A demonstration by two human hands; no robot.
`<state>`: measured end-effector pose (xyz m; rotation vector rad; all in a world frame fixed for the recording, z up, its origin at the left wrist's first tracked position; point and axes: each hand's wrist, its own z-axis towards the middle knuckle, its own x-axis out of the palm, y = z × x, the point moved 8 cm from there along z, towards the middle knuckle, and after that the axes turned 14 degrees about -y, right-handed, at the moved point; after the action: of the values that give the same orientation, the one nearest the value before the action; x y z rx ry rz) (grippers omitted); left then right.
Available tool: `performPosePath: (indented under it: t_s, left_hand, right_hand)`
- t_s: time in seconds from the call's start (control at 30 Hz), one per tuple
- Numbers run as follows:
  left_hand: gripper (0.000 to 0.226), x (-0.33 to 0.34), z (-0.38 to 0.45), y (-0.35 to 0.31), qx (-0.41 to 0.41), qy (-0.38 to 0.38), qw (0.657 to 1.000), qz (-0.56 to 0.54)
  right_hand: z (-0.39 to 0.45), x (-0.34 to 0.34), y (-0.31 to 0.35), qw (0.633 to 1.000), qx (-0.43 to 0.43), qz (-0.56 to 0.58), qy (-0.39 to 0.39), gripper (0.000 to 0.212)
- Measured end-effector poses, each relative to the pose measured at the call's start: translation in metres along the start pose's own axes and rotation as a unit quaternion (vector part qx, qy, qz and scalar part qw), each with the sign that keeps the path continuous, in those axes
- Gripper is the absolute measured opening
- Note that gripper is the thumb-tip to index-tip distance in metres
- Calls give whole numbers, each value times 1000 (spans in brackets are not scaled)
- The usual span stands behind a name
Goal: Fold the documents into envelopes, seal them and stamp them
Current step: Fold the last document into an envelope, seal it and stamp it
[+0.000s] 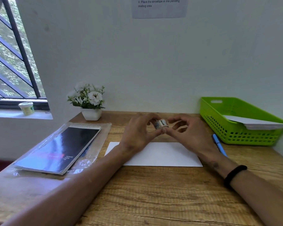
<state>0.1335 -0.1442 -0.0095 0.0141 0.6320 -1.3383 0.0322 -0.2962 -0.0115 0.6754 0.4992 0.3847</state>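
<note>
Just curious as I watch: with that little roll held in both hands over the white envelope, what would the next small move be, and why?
Probably peel one stamp free from the small roll. The left hand and right hand both pinch it above the white envelope, which lies flat on the desk, seemingly awaiting a stamp.

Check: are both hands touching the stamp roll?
Touching. The head view shows left hand and right hand fingertips pinching the small stamp roll above the white envelope.

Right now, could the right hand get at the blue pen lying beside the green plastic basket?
Probably yes. The blue pen lies uncovered on the wooden desk just beside the right hand, but that hand would first have to release the small stamp roll.
</note>
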Motion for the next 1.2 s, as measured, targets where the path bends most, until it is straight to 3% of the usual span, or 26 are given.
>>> performPosePath:
  t_s: [0.53, 0.9, 1.2]
  left_hand:
    - [36, -2, -1, -11, 28, 22, 999, -36]
    - [36, 3, -1, -13, 28, 23, 998, -44]
    - [35, 3, -1, -15, 27, 19, 998, -46]
  right_hand:
    - [-7, 6, 17, 995, -73, -58, 24, 6]
    - [-4, -1, -2, 998, 62, -7, -26, 9]
    - [-7, -1, -2, 993, 112, 15, -37, 7]
